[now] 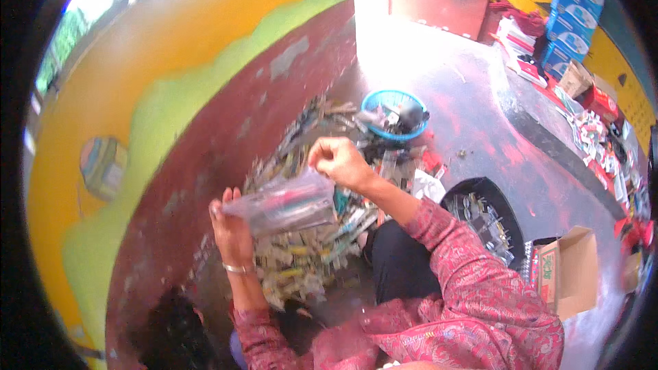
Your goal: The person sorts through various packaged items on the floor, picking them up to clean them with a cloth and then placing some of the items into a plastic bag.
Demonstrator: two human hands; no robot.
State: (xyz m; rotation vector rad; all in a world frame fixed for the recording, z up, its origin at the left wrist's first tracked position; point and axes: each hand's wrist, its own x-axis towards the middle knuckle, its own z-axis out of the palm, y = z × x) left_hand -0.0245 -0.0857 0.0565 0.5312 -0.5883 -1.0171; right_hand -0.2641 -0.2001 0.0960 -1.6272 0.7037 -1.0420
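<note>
A clear plastic bag is stretched between my two hands, its surface smeared by motion. At its left end my left hand is closed on the edge, fingertips pointing up. The fingers of my right hand are pinched at the upper right corner. Something pinkish shows through the film, but I cannot make out what it is. Below lies a large heap of small flat strips or packets, pale, yellowish and green, spread over the floor in front of me.
A blue plastic basket with dark items stands beyond the heap. To the right are a black basin of small pieces and an open cardboard box. Blue cartons are stacked far right, near a cluttered raised ledge. A painted wall curves along the left.
</note>
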